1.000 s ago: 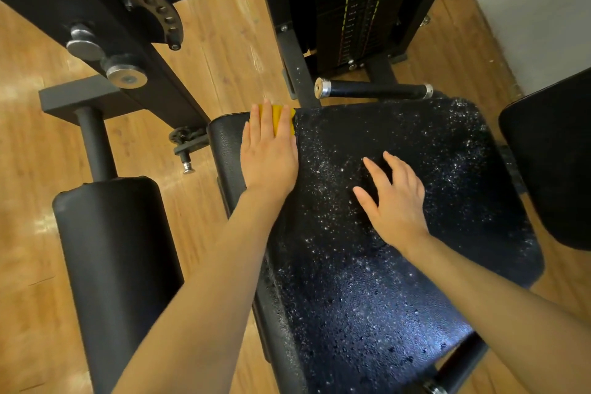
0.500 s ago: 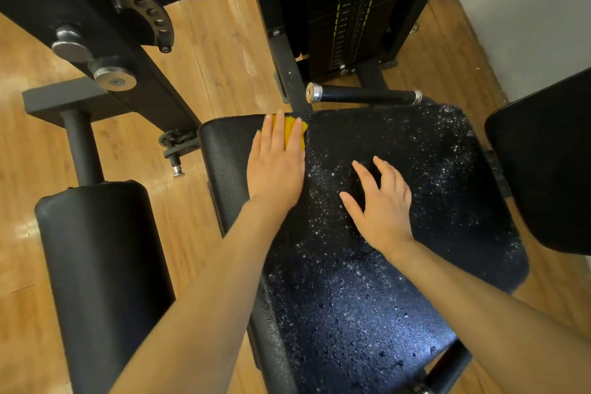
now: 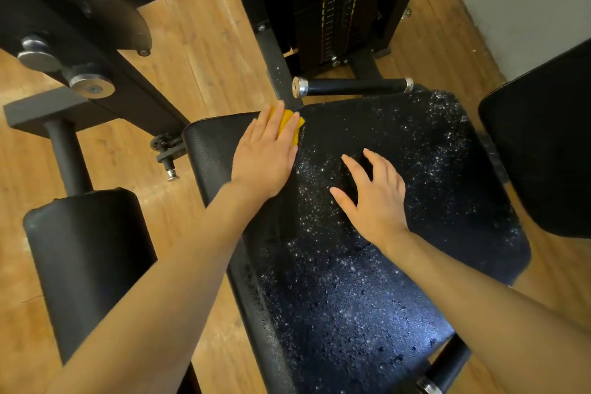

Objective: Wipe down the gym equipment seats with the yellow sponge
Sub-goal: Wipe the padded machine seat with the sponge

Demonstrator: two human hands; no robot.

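wt stack (image 3: pixel 340 0) labels: too blurred

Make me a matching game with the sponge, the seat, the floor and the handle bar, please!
Things:
1. sponge
2. seat
3. floor
4. handle bar

Descriptions:
A. brown wood
B. black, with silver caps on its ends
C. yellow, under the left hand
D. black, speckled with wet droplets

Pairs: 1-C, 2-D, 3-A, 4-B
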